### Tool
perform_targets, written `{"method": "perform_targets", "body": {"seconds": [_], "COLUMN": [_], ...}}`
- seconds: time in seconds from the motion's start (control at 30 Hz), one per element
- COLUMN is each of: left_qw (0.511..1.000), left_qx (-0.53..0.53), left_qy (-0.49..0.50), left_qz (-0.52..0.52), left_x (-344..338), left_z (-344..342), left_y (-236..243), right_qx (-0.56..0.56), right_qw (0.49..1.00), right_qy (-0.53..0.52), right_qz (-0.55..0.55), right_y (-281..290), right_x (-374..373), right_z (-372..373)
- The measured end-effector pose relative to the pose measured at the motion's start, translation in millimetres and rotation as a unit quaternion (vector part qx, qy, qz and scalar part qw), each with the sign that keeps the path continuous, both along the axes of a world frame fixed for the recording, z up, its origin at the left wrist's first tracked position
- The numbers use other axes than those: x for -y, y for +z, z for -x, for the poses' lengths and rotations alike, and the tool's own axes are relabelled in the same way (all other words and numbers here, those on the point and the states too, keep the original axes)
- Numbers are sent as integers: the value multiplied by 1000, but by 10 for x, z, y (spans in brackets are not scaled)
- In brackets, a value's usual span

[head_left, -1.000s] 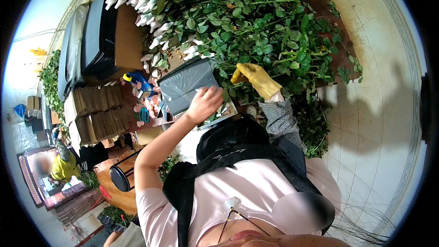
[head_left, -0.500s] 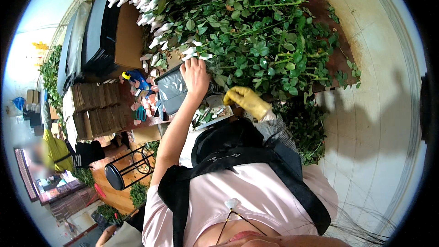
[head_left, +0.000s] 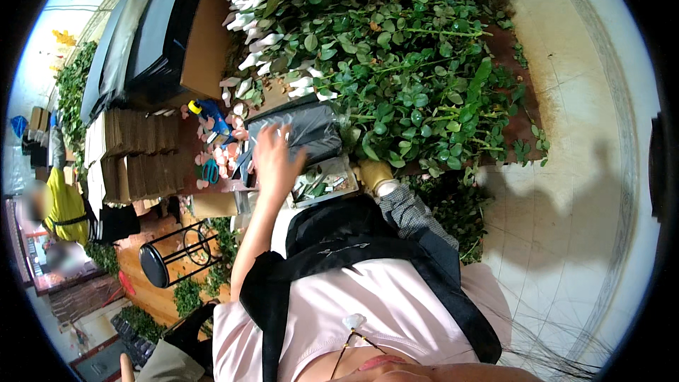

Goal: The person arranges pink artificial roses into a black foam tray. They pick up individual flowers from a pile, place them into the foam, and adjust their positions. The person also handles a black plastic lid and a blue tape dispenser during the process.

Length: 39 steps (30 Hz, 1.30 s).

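My bare left hand [head_left: 278, 163] is over the near left part of a dark grey plastic sheet [head_left: 315, 127], slightly blurred, its fingers spread and nothing visible in them. My right hand, in a yellow work glove [head_left: 373, 174], is beside a shallow tray [head_left: 332, 194] of cut leaves and stem bits. Its fingers are largely hidden below the foliage, so what they hold cannot be seen. Beyond both hands lies a large heap of leafy rose stems [head_left: 417, 78]. Their flower heads, in white sleeves [head_left: 244, 21], point left.
Left of the sheet lie teal-handled scissors [head_left: 210, 170], a blue bottle [head_left: 212, 120] with a yellow cap and pink petals. Stacked brown cardboard [head_left: 141, 152] and black boards [head_left: 159, 42] stand farther left. A black stool [head_left: 155, 265] and people are at lower left.
My left hand has moved back from the white flower heads, its fingers spreading. The sheet's far part is now uncovered. My gloved right hand has dropped nearer the tray. The view has shifted slightly.
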<state>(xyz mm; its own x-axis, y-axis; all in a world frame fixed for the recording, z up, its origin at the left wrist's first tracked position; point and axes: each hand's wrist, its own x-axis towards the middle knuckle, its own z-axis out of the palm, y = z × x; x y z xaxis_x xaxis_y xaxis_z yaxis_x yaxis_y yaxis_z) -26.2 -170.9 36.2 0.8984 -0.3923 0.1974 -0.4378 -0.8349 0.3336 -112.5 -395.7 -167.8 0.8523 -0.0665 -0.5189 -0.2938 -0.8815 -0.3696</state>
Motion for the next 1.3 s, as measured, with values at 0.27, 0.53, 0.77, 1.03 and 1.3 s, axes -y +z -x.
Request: {"method": "perform_targets", "body": {"seconds": [0.27, 0.53, 0.77, 1.03, 1.3], "left_qw": [955, 965, 812, 677, 642], "left_qx": [-180, -76, 52, -300, -364], "left_qy": [231, 72, -271, -343, -349], "left_qz": [53, 241, 514, 578, 577], "left_x": [-862, -340, -324, 204, 253], "left_z": [265, 332, 74, -141, -44], "left_y": [-419, 997, 1739, 1320, 1365], "right_qx": [-19, 75, 251, 336, 354], "right_qw": [687, 661, 607, 581, 551], "right_qy": [-383, -403, -478, -570, -620], "right_qz": [-617, -628, -583, -474, -432], "right_y": [595, 602, 1323, 1974, 2164], "right_x": [351, 267, 420, 541, 445], "right_z": [549, 805, 730, 1890, 2371]}}
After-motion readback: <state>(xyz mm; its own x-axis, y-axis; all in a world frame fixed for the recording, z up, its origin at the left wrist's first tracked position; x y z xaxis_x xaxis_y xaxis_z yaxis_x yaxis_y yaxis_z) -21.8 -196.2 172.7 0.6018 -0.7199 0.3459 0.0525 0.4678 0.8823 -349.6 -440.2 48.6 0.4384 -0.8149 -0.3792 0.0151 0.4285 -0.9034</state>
